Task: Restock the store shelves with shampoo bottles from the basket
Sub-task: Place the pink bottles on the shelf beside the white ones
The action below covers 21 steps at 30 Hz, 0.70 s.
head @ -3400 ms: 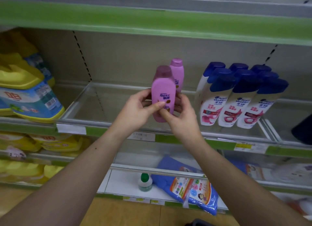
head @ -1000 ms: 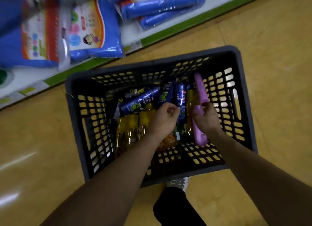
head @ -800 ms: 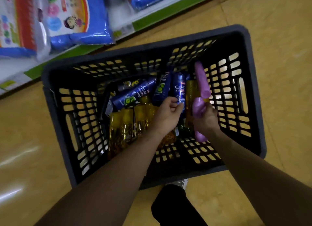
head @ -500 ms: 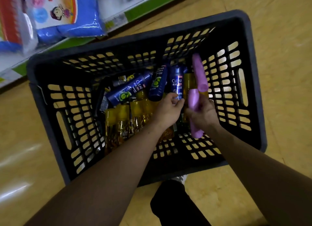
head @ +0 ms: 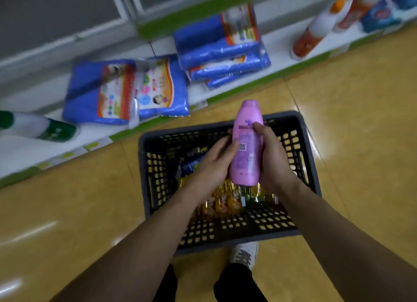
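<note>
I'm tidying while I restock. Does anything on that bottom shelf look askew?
Yes. One blue pack lies flat and crooked near the front edge of the bottom shelf, apart from the stack of blue packs to its right. Nothing looks spilled.

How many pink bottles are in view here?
1. The pink bottle is gripped by the right hand, the left hand touching it, above the basket; others may be hidden inside.
</note>
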Tool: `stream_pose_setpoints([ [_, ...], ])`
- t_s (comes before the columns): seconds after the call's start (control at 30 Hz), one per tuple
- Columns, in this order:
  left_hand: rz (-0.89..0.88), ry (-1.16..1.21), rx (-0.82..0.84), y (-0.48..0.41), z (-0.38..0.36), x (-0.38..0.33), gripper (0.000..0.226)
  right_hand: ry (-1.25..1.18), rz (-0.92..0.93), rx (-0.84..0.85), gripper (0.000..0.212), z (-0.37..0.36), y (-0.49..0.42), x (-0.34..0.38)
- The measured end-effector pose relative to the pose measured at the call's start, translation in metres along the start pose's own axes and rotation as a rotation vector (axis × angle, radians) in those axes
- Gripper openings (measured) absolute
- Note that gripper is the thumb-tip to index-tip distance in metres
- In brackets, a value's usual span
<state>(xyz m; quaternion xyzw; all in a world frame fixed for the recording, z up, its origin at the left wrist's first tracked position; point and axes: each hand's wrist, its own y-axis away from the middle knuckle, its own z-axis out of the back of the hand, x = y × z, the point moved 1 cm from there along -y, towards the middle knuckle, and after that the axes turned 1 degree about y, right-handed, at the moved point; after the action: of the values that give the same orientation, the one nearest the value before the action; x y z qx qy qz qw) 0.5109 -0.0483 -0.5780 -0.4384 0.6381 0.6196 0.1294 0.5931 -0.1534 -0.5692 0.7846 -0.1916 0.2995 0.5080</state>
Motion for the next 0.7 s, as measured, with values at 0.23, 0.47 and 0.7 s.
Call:
stream_pose_setpoints([
  [0.23, -0.220, 0.057, -0.051, 0.094, 0.045, -0.107, 0.028, 0.105, 0.099, 0.154, 0.053, -0.110, 0.064, 0.079],
  [0.47, -0.378, 0.094, -0.167, 0.167, 0.087, -0.188, 0.038, 0.034, 0.110, 0.278, 0.047, -0.207, 0.106, 0.134],
  [0.7, -0.534, 0.077, -0.276, 0.226, 0.137, -0.241, 0.027, 0.024, 0.114, 0.375, 0.053, -0.296, 0.134, 0.164],
])
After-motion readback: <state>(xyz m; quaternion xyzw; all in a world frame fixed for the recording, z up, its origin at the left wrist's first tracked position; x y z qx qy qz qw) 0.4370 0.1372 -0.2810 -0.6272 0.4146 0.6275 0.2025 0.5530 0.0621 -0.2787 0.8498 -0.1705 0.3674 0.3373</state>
